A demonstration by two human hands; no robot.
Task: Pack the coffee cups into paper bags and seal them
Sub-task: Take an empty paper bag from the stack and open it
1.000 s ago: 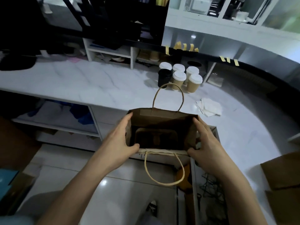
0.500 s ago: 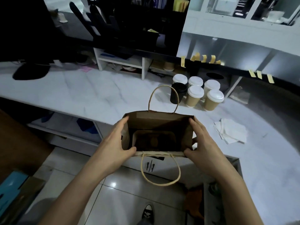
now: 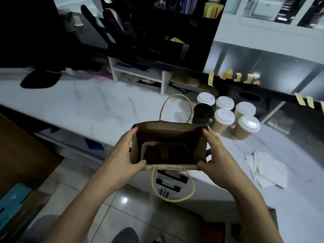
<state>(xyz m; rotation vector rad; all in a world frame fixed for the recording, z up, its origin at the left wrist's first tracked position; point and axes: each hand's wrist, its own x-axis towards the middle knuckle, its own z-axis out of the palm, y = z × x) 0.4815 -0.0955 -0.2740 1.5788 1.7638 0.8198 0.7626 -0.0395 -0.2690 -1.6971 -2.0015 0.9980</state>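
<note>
I hold the open brown paper bag with twisted-paper loop handles (image 3: 175,132) at the near edge of the white marble-patterned counter (image 3: 91,106). My left hand (image 3: 122,158) grips its left side, thumb hooked over the near rim and fingers along the outer wall. My right hand (image 3: 216,158) grips the right side the same way. Inside, at the bottom, lies a pale cardboard cup carrier (image 3: 163,151). Just beyond the bag, to its right, stands a cluster of paper coffee cups: five tan ones with white lids (image 3: 224,117) and a black cup with a black lid (image 3: 203,112). A stack of white paper napkins (image 3: 266,170) lies on the counter to my right. I can read no writing or brand on the bag or cups.
</note>
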